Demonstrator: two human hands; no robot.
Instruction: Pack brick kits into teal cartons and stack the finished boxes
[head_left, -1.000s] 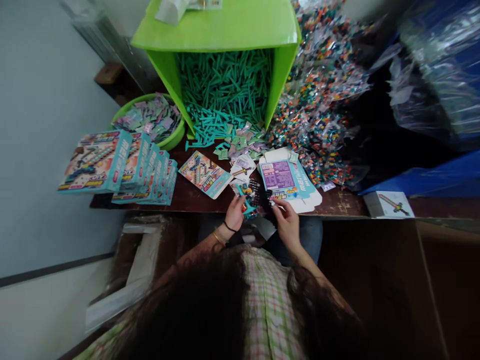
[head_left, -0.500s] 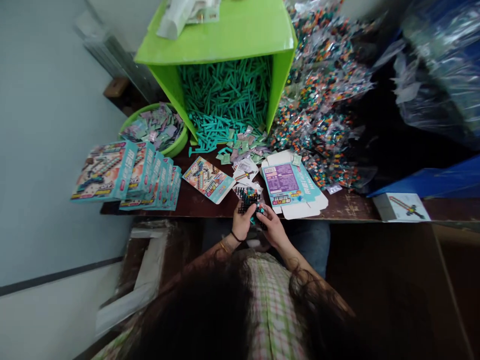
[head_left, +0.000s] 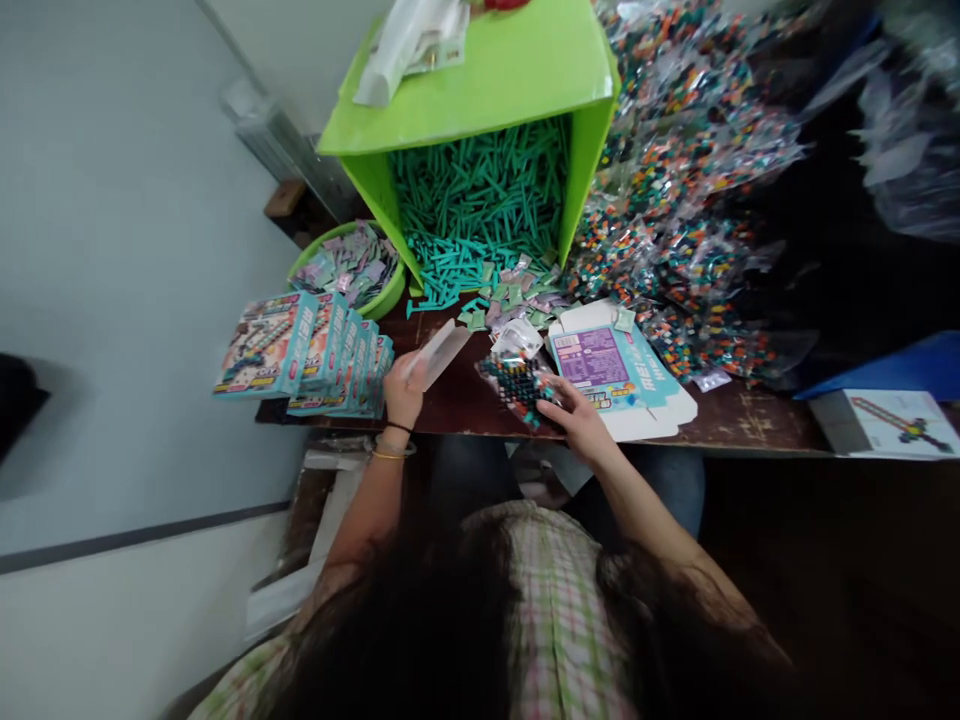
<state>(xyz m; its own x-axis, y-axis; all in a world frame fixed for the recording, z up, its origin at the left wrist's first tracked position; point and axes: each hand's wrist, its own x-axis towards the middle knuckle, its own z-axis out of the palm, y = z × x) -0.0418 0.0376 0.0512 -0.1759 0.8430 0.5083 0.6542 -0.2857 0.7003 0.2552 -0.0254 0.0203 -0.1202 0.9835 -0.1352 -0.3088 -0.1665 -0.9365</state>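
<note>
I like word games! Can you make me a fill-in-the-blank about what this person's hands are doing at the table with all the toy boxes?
1. The left hand lifts a flat ____ off the table.
2. The right hand rests on a bag of colourful ____.
3. The teal sticks spill out of a big ____ box.
4. The finished boxes stand in a row to the person's ____.

Missing words: carton; bricks; green; left

Green bin of teal sticks
</note>
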